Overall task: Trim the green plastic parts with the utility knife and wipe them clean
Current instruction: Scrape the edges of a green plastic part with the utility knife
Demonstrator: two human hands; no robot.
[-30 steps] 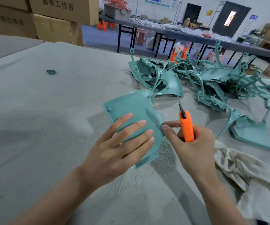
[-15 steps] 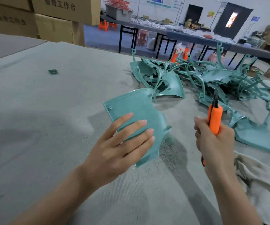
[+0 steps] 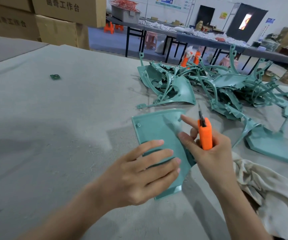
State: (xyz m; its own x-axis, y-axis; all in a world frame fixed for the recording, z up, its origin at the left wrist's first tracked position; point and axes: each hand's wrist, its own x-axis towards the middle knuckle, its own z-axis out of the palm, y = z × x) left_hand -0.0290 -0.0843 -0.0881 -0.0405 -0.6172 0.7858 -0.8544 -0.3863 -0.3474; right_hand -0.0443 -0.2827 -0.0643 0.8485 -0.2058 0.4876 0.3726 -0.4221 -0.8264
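A flat green plastic part (image 3: 155, 130) with a curved end lies on the grey felt table (image 3: 61, 135) in front of me. My left hand (image 3: 139, 175) presses on its near half with straight fingers. My right hand (image 3: 210, 153) grips the orange utility knife (image 3: 204, 134), blade pointing up and away. Its index finger and thumb stretch out over the part's right edge. A dirty white cloth (image 3: 268, 193) lies at my right wrist.
A tangled heap of green plastic parts (image 3: 217, 87) fills the table's far right. A single flat part (image 3: 268, 144) lies right of the knife. A small green scrap (image 3: 55, 77) sits far left. Cardboard boxes (image 3: 53, 19) stand behind the table.
My right hand, which had swung out to the right with the knife, has come back to the part's right edge. The left hand stays pressed on the part.
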